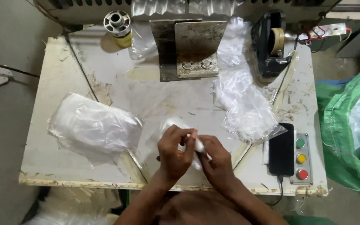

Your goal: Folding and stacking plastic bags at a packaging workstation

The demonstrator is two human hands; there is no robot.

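A black phone (pixel 281 148) beside three coloured buttons (pixel 301 158); a tape dispenser (pixel 270 43), perhaps loaded.

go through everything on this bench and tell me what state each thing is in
Left hand: closed on the white piece.
Right hand: pinching the white piece.
White piece: held above the table.
Bag stack: lying flat, left.
Loose bags: crumpled, right.
Phone: screen dark, cable attached.
Tape dispenser: roll loaded.

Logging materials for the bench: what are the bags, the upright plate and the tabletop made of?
Bags: thin clear plastic film, glossy, crinkled. Upright plate: apparently bare metal, dull grey, stained, with two screws. Tabletop: probably painted board, cream coat chipped and peeling.
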